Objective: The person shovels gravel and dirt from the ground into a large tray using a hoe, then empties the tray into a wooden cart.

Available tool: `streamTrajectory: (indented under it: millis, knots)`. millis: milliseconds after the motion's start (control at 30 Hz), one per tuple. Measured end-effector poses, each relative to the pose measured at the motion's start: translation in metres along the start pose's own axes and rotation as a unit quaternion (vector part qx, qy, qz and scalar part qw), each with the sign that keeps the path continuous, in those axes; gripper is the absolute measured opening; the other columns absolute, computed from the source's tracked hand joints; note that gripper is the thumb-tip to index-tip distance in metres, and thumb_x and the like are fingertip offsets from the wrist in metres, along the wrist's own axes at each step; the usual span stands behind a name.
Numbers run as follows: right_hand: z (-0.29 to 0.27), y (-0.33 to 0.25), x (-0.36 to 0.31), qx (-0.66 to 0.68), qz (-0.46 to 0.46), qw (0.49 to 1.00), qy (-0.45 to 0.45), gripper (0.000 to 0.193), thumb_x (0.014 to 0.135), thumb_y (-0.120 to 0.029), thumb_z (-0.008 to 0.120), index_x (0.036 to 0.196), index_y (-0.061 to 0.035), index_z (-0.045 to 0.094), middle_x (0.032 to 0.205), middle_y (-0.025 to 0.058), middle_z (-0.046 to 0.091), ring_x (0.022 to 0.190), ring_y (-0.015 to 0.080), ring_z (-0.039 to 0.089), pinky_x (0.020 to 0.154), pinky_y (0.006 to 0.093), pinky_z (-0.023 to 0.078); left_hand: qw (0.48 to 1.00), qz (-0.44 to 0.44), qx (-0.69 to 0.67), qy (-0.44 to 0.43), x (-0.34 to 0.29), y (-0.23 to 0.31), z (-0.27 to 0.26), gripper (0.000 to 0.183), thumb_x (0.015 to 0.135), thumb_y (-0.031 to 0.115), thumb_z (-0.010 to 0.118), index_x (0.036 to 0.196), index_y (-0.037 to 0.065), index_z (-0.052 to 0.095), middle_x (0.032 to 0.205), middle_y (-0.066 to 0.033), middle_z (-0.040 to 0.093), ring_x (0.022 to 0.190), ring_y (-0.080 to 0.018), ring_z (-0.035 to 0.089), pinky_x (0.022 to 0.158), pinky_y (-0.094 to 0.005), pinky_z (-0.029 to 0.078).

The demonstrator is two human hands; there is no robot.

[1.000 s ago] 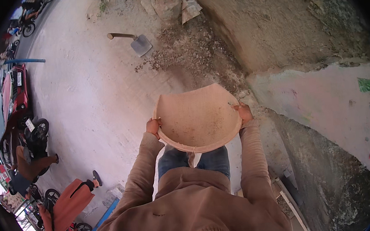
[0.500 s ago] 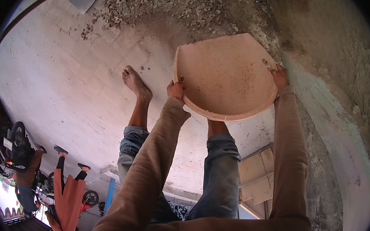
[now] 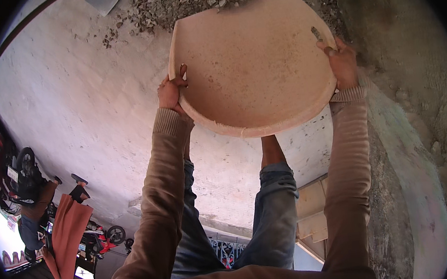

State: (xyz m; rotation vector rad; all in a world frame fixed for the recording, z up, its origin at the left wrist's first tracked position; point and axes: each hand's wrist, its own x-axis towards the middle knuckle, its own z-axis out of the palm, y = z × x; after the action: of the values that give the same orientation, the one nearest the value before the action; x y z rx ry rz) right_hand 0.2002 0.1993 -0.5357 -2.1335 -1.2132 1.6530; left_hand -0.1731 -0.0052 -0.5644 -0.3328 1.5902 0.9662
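Observation:
A wide, shallow, scoop-shaped pan (image 3: 249,68), pinkish-beige and dusty, is held up in front of me by both hands. It has a rounded near rim, a straighter far edge and a handle slot on each side. My left hand (image 3: 170,92) grips the left rim, with fingers through the slot. On the right rim, my right hand (image 3: 342,62) is closed with its thumb over the inside near the other slot. Only specks and dust show inside the pan. Its far edge overlaps the near side of a heap of grey broken stone (image 3: 195,1) in this view.
A grey flat blade (image 3: 103,0) lies on the pale floor at upper left. A rough wall (image 3: 406,44) runs along the right. At far left are parked motorcycles (image 3: 24,175) and a person in a long orange garment (image 3: 69,232). Tan panels (image 3: 310,206) stand behind my legs.
Both hands have raised the pan and moved it away from me, toward the stone heap and slightly left; it looks larger. My left foot is now hidden. The person in orange has shifted.

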Motion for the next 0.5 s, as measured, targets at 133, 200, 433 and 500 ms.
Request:
streamTrajectory:
  millis: [133,200,433,500]
  knots:
    - [0.016,0.118,-0.074,0.054,0.067,0.996,-0.022,0.038,0.089,0.002,0.058,0.127,0.0040,0.059,0.110,0.0129,0.069,0.095,0.0184,0.065,0.086,0.0308,0.050,0.995,-0.068,0.043,0.054,-0.050,-0.073,-0.056,0.059,0.074,-0.010,0.048,0.133,-0.002,0.053,0.131,-0.0102,0.063,0.106,-0.0200,0.061,0.083,-0.0305,0.052]
    - [0.023,0.154,-0.092,0.025,0.057,0.998,-0.007,0.038,0.089,0.003,0.057,0.127,0.0045,0.059,0.111,0.0130,0.069,0.095,0.0184,0.065,0.086,0.0312,0.050,0.996,-0.058,0.044,0.046,-0.043,-0.096,-0.073,0.062,0.074,-0.010,0.049,0.135,-0.003,0.051,0.129,-0.0103,0.064,0.102,-0.0198,0.062,0.080,-0.0296,0.052]
    - [0.079,0.063,0.015,0.070,0.060,0.995,0.027,0.040,0.089,-0.001,0.061,0.126,0.0093,0.053,0.110,0.0162,0.069,0.098,0.0222,0.066,0.081,0.0312,0.054,0.994,0.054,0.097,-0.006,0.092,0.012,-0.063,0.034,0.073,-0.003,0.056,0.105,-0.010,0.066,0.116,-0.0107,0.070,0.095,-0.0232,0.066,0.077,-0.0343,0.055]
    - [0.065,0.023,0.054,0.074,0.055,0.995,0.024,0.037,0.086,-0.003,0.065,0.119,0.0113,0.057,0.103,0.0162,0.070,0.089,0.0215,0.066,0.078,0.0312,0.053,0.993,-0.014,0.116,-0.023,0.110,0.070,-0.015,0.040,0.075,-0.004,0.054,0.113,-0.011,0.061,0.121,-0.0121,0.067,0.095,-0.0263,0.065,0.079,-0.0376,0.056]
